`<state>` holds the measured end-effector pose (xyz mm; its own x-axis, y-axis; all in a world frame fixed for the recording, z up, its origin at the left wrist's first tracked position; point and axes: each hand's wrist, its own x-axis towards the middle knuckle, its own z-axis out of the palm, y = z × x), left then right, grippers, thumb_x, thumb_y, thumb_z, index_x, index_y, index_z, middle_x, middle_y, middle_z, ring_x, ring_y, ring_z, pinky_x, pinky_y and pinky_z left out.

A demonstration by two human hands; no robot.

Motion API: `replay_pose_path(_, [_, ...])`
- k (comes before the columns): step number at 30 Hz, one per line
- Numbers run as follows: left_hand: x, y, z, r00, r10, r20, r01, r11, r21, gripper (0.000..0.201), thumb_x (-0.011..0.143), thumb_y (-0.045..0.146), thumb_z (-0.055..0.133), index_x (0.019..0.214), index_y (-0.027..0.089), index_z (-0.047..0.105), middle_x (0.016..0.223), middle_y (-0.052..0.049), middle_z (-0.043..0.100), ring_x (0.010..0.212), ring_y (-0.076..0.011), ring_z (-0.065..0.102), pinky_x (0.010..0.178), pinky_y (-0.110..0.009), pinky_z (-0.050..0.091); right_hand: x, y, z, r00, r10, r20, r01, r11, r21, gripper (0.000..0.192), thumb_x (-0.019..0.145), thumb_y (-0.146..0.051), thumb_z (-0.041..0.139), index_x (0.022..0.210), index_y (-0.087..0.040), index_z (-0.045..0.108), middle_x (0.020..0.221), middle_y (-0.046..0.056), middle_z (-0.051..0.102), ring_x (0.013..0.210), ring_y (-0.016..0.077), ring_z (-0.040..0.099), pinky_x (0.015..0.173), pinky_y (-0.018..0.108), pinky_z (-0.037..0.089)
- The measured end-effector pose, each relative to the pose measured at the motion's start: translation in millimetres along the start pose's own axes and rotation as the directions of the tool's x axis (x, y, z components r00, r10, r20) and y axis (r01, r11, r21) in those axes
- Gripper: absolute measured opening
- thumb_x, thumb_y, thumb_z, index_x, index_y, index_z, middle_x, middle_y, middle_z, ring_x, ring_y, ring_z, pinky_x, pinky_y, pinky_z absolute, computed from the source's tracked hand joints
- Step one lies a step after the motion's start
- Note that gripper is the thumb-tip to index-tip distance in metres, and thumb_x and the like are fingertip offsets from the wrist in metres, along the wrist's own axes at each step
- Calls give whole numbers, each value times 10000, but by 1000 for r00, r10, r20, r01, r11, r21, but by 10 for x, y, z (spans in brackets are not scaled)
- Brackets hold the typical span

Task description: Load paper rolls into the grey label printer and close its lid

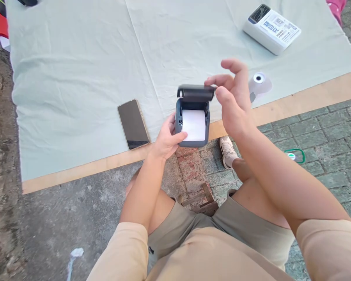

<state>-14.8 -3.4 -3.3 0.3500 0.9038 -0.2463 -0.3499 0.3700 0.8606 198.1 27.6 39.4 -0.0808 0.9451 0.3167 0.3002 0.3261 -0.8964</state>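
Probably light, stiff printer (193, 143), near view centre toward one o'clock. Left hand (167, 137) grips casing at eight o'clock, sound hold. Right hand (236, 106) fingertips at lid (195, 93), one o'clock; cannot tell if pinching. Hinge likely fragile; paper (194, 124) soft.

That little dark printer (194, 144), corners rounded, sits held up at the desk's (76, 173) near edge, its black lid (195, 94) tipped open, white paper (194, 124) filling the bay inside
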Motion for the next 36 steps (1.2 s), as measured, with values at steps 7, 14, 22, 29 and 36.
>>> replay_pose_path(7, [-5, 40, 16, 1000, 15, 19, -14, 998, -67, 741, 683, 584, 972, 1270, 279, 638, 1197, -89, 826, 1195, -370, 813, 879, -443, 690, -37, 100, 71, 953, 76, 293, -88, 996, 27, 682, 888, -634, 792, 1438, -309, 552, 1500, 133, 655, 1344, 355, 664, 1088, 552, 617])
replay_pose_path(14, [78, 32, 60, 998, -2, -58, -9, 983, -183, 393, 914, 599, 705, 1108, 257, 711, 1213, -53, 852, 1425, -351, 718, 1118, -506, 652, -36, 126, 49, 923, 126, 363, -177, 978, 112, 745, 833, -551, 864, 1446, -344, 494, 1473, 96, 646, 1139, 289, 719, 931, 484, 667])
replay_pose_path(22, [104, 33, 61, 992, -20, -122, -13, 965, -263, 242, 1061, 387, 552, 1115, 230, 728, 1191, -53, 864, 1434, -287, 719, 1181, -455, 625, -40, 179, -88, 905, 54, 422, -92, 993, 71, 832, 842, -516, 846, 1555, -325, 463, 1615, 114, 564, 1416, 332, 635, 1184, 545, 584])
replay_pose_path(29, [76, 72, 89, 998, 6, -62, -21, 970, -241, 419, 1003, 604, 632, 1114, 208, 715, 1272, -87, 825, 1539, -371, 628, 1218, -514, 601, -61, 53, -43, 998, -49, -36, 39, 973, -228, 376, 988, -657, 724, 1048, -289, 682, 1085, 69, 765, 1024, 293, 737, 893, 498, 649])
replay_pose_path(36, [12, 31, 65, 999, 15, 32, -11, 993, -118, 732, 745, 584, 978, 1305, 269, 626, 1468, -78, 757, 1514, -375, 650, 1156, -477, 644, -62, -170, -14, 966, -111, 234, 202, 886, -417, 235, 1022, -320, 634, 1155, -287, 826, 1218, 53, 848, 1172, 342, 739, 1051, 567, 555])
